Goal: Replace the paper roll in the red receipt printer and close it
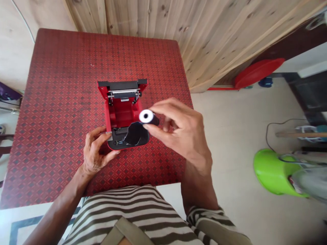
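Note:
A small red and black receipt printer (111, 116) rests on the table with its lid raised, its red paper compartment exposed. My left hand (95, 149) grips the printer's front left corner, fingers on its side and top, thumb at the front edge. Above the printer's right side, my right hand (178, 129) pinches a small paper roll (153, 119) between thumb and fingers. The roll has a white end with a dark core hole and a dark outer surface. A loose dark tail of the paper (135, 133) hangs over the printer's black front panel.
Under the printer is a table (68, 68) with a red patterned covering. Wooden planks (143, 17) stand behind it. On the floor to the right are a green bucket-like container (270, 173), a cable and a wooden stick. A red round object (255, 73) leans farther back.

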Available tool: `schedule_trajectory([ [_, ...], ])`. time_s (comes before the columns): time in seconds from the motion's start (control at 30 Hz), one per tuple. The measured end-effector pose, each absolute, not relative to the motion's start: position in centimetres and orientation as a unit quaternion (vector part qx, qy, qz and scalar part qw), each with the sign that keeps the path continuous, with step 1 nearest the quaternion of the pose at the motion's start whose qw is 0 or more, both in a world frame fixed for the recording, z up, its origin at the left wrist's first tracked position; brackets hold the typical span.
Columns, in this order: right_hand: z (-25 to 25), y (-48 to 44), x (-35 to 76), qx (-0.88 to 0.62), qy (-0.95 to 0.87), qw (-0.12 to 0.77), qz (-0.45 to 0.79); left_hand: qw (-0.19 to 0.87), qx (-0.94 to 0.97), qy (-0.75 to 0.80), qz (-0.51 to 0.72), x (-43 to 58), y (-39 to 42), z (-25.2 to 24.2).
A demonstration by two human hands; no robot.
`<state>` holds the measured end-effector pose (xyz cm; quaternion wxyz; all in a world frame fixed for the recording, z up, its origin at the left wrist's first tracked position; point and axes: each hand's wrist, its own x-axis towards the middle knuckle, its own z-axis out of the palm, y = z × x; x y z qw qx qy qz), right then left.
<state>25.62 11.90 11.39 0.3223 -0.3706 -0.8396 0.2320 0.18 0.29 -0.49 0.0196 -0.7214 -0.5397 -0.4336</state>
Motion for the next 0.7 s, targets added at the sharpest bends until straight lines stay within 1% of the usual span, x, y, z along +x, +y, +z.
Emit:
schedule_trajectory([
  [0.07,9.3,11.1,27.9,-0.411,-0.773,0.380,0.299,0.016,-0.720,-0.543,-0.432,0.2,0.3,-0.3],
  [0.17,5.1,9.2,29.6,-0.470,-0.681,0.411,0.382,-0.007,-0.721,-0.541,-0.434,0.3,0.4,-0.2],
  [0.27,1.4,7.2,29.3,-0.490,-0.659,0.389,0.417,-0.026,-0.719,-0.536,-0.441,0.4,0.6,-0.3],
  [0.33,0.1,6.5,28.7,-0.483,-0.671,0.370,0.423,-0.028,-0.714,-0.541,-0.443,0.5,0.7,-0.3],
  [0.43,-0.4,6.2,27.9,-0.473,-0.689,0.363,0.414,-0.030,-0.710,-0.550,-0.438,0.6,0.7,-0.1],
  [0.57,0.2,6.7,28.1,-0.458,-0.710,0.348,0.407,-0.030,-0.710,-0.556,-0.432,0.7,0.8,0.1],
  [0.7,1.1,7.9,30.2,-0.432,-0.695,0.303,0.488,-0.031,-0.707,-0.553,-0.439,0.7,0.8,0.2],
])
